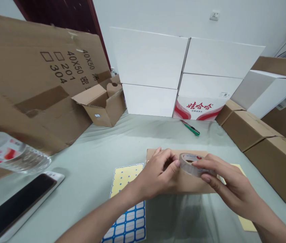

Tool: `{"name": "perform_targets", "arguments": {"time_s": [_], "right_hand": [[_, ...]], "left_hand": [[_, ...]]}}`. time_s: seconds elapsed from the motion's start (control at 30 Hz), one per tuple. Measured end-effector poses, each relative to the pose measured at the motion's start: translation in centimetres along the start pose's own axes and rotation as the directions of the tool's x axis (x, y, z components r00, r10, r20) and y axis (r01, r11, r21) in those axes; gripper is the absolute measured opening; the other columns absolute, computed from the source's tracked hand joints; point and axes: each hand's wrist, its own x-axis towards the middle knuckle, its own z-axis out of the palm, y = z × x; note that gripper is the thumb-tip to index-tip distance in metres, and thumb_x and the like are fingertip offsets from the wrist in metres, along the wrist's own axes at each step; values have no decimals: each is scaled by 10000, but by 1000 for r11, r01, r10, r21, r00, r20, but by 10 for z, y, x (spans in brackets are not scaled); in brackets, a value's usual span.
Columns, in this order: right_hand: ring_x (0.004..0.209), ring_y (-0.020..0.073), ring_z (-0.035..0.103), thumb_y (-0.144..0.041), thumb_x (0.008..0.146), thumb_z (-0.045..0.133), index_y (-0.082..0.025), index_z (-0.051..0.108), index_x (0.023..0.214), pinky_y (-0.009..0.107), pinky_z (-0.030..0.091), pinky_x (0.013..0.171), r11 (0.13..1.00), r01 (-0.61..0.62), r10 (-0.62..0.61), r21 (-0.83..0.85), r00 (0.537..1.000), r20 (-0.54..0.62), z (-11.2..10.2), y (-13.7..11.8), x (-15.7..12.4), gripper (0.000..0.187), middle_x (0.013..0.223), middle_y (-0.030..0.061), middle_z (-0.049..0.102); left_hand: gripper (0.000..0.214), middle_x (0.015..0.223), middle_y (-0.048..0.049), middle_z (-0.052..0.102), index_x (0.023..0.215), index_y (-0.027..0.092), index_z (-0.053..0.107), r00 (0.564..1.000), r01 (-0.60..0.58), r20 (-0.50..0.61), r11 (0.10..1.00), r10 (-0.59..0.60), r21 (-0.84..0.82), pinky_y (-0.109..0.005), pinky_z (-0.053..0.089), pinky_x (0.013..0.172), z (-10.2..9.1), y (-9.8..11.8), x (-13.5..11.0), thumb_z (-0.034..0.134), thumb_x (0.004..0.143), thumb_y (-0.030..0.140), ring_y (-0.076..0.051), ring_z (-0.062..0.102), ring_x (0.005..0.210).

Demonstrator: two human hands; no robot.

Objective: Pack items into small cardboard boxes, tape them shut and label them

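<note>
At a pale green cloth-covered table, a person's bare forearms reach in from the bottom of the frame, angling toward each other. The right hand pinches a roll of clear packing tape between thumb and curled fingers, holding it on edge. The left hand, half closed, arches beside the roll with its fingertips at the rim; whether they grip the tape cannot be told. Both hands hover over a flat brown cardboard box. Blue-bordered label sheets and yellow label sheets lie partly under it, near a black smartphone. Farther off, a green utility knife rests before stacked white cartons, between a large flattened cardboard carton at left and sealed brown cartons at right.
</note>
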Motion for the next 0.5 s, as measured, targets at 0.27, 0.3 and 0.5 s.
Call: {"name": "perform_targets", "arguments": {"time_s": [0.27,0.3,0.5], "right_hand": [[997,139,561,-120,971,467,-218,540,1265,222,480,752,997,54,-54,-54,998,16,5,0,-6,319,1068,60,631],[1006,141,558,-111,968,464,-212,542,1263,228,481,759,997,65,-64,-47,998,18,5,0,-6,321,1068,64,626],[923,161,557,-81,939,475,-190,560,1234,299,487,787,990,136,-137,24,991,4,9,6,-8,326,953,62,617]], "left_hand": [[197,747,49,536,798,209,505,1000,4,5,998,-4,-67,-501,62,1198,-2,1,-1,507,861,396,-133,524,734],[180,747,52,538,790,208,506,1000,2,17,998,-1,-56,-510,46,1201,-3,1,-1,525,841,380,-127,528,727],[138,733,61,520,725,199,492,999,-19,46,999,17,41,-579,20,1190,-3,-1,1,504,806,310,-113,527,732]]}}
